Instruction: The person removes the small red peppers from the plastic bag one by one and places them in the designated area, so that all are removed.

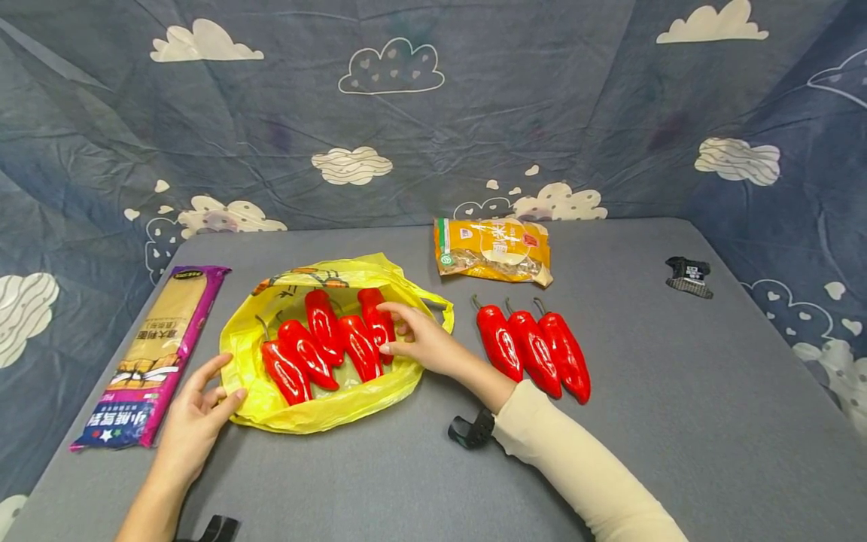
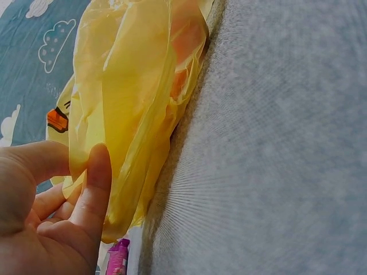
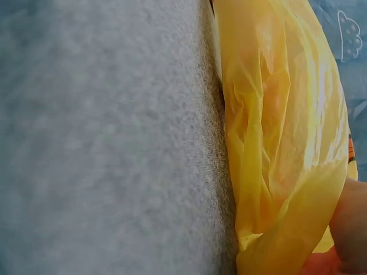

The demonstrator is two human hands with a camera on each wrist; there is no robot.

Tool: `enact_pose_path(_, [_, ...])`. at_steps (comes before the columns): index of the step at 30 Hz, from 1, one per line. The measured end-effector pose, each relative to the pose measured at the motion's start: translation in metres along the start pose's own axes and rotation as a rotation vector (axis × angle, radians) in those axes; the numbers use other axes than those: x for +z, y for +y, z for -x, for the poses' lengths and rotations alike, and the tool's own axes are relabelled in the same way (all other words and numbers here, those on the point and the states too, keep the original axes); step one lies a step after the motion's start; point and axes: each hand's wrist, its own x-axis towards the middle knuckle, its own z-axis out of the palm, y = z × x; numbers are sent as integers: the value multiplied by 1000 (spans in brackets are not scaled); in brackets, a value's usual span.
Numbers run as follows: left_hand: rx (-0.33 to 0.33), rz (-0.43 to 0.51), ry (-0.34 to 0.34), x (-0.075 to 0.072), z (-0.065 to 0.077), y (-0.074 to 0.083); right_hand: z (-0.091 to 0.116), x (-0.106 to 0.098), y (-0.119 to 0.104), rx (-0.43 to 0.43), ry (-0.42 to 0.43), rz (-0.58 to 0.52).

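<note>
A yellow plastic bag (image 1: 352,410) lies with its mouth spread, several glossy red peppers (image 1: 308,354) inside it. My left hand (image 1: 196,418) pinches the bag's left rim; in the left wrist view, thumb and forefinger hold the thin yellow film (image 2: 123,114). Reaching over the right rim, my right hand (image 1: 427,339) has its thumb and fingers around the rightmost red pepper (image 1: 372,305) in the bag. The bag's wall (image 3: 281,143) hides most of that hand in the right wrist view. Three more red peppers (image 1: 535,342) lie side by side to the right of the bag.
A long purple pasta packet (image 1: 152,339) lies left of the bag. Behind the loose peppers is an orange food packet (image 1: 494,248). A small black packet (image 1: 689,276) lies far right on the grey table (image 1: 650,452). Cloud-patterned cloth (image 1: 515,113) hangs behind.
</note>
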Motion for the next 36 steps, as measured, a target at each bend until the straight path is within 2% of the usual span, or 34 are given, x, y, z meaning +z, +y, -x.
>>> enact_pose_path(10, [-18, -11, 11, -2, 0, -1, -8, 3, -1, 67, -47, 20])
enact_pose_path(16, [-8, -2, 9, -1, 0, -1, -12, 5, -7, 156, -88, -76])
enact_pose_path(19, [-3, 6, 4, -1, -1, -1, -13, 7, -11, 194, -119, -88])
enact_pose_path(27, [-15, -22, 10, -1, -1, -1, -12, 12, -18, 187, -102, 66])
enact_pose_path(32, [-31, -37, 14, -1, 0, -1, -12, 13, -20, 215, -73, 80])
enact_pose_path(36, [-27, -45, 15, -1, 0, -2, -10, 11, -19, 201, -63, 99])
